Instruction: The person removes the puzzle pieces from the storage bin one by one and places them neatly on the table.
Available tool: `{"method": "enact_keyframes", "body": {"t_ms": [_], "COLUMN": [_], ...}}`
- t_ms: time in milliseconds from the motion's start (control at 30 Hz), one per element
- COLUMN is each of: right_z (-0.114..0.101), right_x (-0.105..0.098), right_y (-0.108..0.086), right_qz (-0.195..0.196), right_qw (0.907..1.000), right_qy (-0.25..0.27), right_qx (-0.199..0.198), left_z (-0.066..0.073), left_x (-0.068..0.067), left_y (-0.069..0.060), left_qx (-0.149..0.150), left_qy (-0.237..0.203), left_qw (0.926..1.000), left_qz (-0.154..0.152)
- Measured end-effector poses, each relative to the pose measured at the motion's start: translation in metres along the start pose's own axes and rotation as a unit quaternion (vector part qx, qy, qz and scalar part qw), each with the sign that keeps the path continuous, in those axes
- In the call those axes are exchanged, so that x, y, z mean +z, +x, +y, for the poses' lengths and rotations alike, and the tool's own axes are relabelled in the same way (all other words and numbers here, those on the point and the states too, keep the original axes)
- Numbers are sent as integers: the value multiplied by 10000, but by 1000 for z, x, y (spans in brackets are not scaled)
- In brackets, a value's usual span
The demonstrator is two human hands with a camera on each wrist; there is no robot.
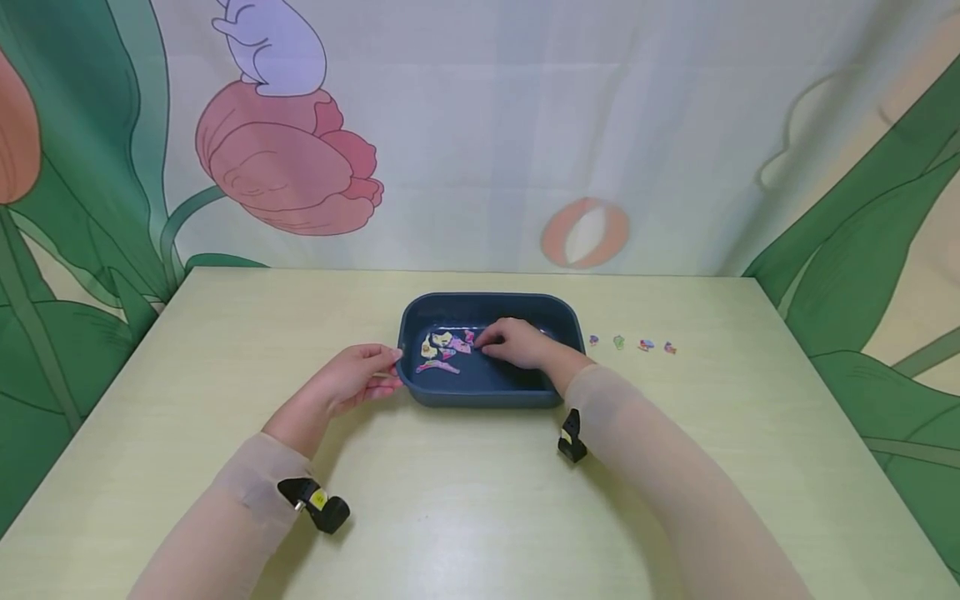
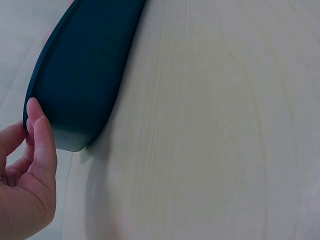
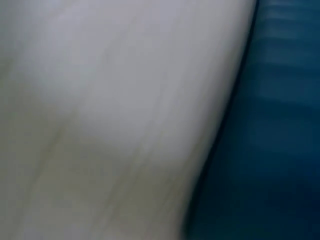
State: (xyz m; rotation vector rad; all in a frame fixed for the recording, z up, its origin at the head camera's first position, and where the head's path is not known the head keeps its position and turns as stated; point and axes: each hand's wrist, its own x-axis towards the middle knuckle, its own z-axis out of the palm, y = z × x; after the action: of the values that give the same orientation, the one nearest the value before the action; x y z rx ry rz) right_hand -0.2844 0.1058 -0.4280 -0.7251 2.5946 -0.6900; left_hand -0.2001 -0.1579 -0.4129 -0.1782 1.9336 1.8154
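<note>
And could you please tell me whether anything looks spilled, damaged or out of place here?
Nothing stands out: the dark blue tray stands upright on the table, the colourful pieces lie inside it, and the four small pieces beside it form a row.

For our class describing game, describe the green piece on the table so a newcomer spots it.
On the pale table, find the dark blue tray. In the head view, four small pieces line up past its right end. The green piece is second from the tray, the only mainly green one in that row.
</note>
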Motion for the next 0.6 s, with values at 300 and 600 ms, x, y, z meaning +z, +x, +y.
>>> {"method": "enact_keyframes", "body": {"t_ms": [300,600], "right_z": [-6,-1], "right_x": [4,6], "right_y": [2,4], "right_qz": [-352,29], "right_qw": [9926,9978], "right_qy": [-1163,-646], "right_qx": [-28,-106], "left_z": [0,-2], "left_x": [0,0], "left_y": [1,3], "left_qx": [-76,-77], "left_qy": [98,82], "left_qw": [9999,9999], "left_qz": [74,67]}}
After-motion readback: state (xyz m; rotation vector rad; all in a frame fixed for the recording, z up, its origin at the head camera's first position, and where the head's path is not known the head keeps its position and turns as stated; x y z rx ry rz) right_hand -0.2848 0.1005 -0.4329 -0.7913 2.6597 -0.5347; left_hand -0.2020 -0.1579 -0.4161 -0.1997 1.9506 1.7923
